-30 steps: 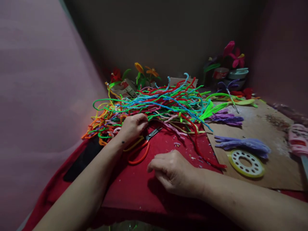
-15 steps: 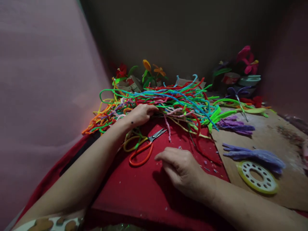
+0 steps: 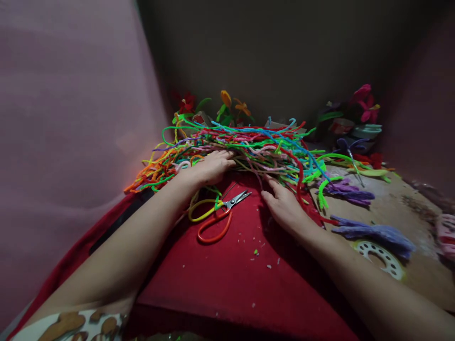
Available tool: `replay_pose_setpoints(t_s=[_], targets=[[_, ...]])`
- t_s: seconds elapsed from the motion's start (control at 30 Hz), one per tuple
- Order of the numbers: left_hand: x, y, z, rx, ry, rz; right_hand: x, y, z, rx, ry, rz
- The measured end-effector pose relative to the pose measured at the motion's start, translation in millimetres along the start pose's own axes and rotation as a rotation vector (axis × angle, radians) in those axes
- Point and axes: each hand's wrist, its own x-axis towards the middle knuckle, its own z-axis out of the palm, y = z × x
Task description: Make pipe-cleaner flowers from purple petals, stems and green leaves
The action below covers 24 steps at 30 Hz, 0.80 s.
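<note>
A big tangled heap of coloured pipe cleaners point(image 3: 249, 142) spreads across the back of the red cloth point(image 3: 213, 284). My left hand point(image 3: 216, 166) lies on the heap's front edge, fingers stretched out over the stems. Lower and to the right, my right hand point(image 3: 284, 203) reaches the front of the heap, thumb and fingers apart. A pink stem hangs close to its fingertips; whether they touch it I cannot tell. Between my forearms lie scissors point(image 3: 222, 213) with one yellow and one red handle loop, their blades pointing right, a green stem around the yellow loop.
On the brown board point(image 3: 426, 279) at right are purple bundles point(image 3: 377, 234) and a ring-shaped tape spool point(image 3: 387, 263), partly covered by my right forearm. Pipe-cleaner flowers point(image 3: 366, 102) stand behind, near a light blue container point(image 3: 368, 130). Small scraps point(image 3: 256, 252) dot the cloth.
My right hand has moved forward from the cloth to the heap's front edge, and its fingers have spread. My left hand stays on the heap, its fingers flatter. Several stems have shifted.
</note>
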Motion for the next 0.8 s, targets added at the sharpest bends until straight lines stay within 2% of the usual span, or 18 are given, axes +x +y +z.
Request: replay_pose_setpoints(t_s=[0.17,0.43,0.63,0.8], targets=[[8.9,-1.5,-6.7,0.083,0.004,-0.032,2.8,5.8,-0.1,-0.056,-0.040,-0.039],[14.4,-6.3,-4.1,0.086,0.045,-0.042,-0.7,1.5,-1.8,0.109,0.079,0.006],[19.7,-10.2,-0.7,0.069,0.170,-0.006,-0.4,-2.5,-10.7,0.115,0.216,-0.009],[22.0,-12.7,3.8,0.011,0.248,0.045,-0.4,-3.4,-15.9,0.202,0.223,0.068]])
